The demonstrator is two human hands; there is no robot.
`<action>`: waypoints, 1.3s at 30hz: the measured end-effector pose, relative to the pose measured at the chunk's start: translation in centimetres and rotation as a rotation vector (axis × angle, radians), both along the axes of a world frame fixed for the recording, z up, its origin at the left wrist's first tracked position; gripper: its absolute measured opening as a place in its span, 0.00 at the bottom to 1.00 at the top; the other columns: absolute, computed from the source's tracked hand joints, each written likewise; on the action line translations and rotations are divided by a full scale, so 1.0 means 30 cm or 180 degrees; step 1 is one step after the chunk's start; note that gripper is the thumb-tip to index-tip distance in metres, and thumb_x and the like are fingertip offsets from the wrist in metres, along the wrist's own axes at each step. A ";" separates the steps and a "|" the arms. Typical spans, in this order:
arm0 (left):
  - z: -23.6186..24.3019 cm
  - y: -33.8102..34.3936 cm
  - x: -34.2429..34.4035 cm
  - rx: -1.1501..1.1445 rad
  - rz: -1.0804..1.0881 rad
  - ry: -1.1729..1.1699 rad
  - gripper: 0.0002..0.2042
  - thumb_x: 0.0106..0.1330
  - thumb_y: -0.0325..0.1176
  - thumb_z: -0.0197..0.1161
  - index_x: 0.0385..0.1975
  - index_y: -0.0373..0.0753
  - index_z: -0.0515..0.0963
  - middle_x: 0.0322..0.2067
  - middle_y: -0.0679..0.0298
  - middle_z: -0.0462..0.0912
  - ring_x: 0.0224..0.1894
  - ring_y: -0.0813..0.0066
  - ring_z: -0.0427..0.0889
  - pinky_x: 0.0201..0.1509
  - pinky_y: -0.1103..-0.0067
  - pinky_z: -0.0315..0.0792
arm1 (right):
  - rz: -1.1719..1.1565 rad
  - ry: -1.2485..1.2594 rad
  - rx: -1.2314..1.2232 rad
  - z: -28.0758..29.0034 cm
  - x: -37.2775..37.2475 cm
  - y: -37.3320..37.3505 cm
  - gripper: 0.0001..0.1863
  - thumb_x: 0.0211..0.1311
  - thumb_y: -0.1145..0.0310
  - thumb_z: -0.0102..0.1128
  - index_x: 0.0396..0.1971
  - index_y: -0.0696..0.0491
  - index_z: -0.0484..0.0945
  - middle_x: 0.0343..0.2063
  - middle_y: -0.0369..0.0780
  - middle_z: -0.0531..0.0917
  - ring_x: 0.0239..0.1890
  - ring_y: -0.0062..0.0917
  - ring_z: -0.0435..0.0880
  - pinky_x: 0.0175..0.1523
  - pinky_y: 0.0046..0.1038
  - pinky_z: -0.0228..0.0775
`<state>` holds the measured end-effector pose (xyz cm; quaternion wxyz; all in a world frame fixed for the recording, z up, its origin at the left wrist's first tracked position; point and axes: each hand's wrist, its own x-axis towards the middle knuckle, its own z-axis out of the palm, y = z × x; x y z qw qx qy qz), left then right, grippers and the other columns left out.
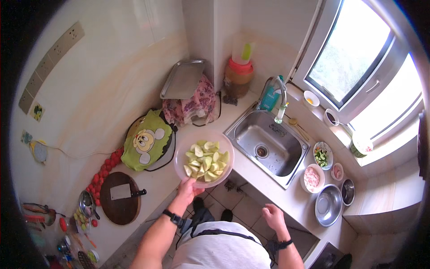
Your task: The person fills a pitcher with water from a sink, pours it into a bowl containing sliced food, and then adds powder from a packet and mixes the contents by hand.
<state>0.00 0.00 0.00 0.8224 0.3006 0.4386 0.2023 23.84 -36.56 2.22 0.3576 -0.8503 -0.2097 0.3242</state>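
My left hand (190,189) grips the near rim of a pale, translucent plastic bowl (181,152), its fingers closed on the edge. Pale green vegetable wedges (205,160) are heaped inside. The bowl is beside the counter corner, left of the steel sink (280,145); whether it touches the counter I cannot tell. My right hand (273,217) hangs in front of the right counter, fingers curled with nothing visible in them. Farther left, a black-handled cleaver (121,192) lies on a round, dark chopping board (117,211).
Right of the sink are a dish of cut green vegetables (323,154), a bowl of pink meat (312,178) and a steel basin (328,205). A green cartoon-printed cover (148,140), a metal tray (182,80) and a red-lidded jar (239,77) stand behind. Red tomatoes (102,175) line the left wall.
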 end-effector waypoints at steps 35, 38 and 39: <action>0.842 0.489 0.290 -0.0240 -0.2503 0.0916 0.20 0.83 0.47 0.52 0.60 0.36 0.73 0.49 0.51 0.85 0.47 0.60 0.88 0.41 0.63 0.87 | 0.0120 0.1011 0.0398 0.574 0.572 0.666 0.20 0.76 0.57 0.58 0.51 0.58 0.85 0.37 0.40 0.90 0.38 0.23 0.90 0.43 0.30 0.84; 1.011 0.532 0.345 -0.0520 -0.2958 -0.0168 0.31 0.81 0.52 0.54 0.73 0.35 0.64 0.62 0.49 0.79 0.55 0.55 0.87 0.47 0.65 0.90 | 0.0188 0.1546 0.0728 0.567 0.635 0.627 0.19 0.78 0.57 0.56 0.51 0.58 0.84 0.39 0.37 0.89 0.39 0.21 0.89 0.43 0.27 0.83; 1.063 0.505 0.382 -0.0456 -0.2906 -0.0116 0.31 0.81 0.52 0.54 0.73 0.35 0.64 0.62 0.49 0.79 0.55 0.55 0.87 0.47 0.65 0.90 | 0.0196 0.1655 0.0832 0.543 0.661 0.674 0.19 0.79 0.58 0.55 0.52 0.58 0.83 0.40 0.36 0.88 0.40 0.19 0.88 0.43 0.25 0.82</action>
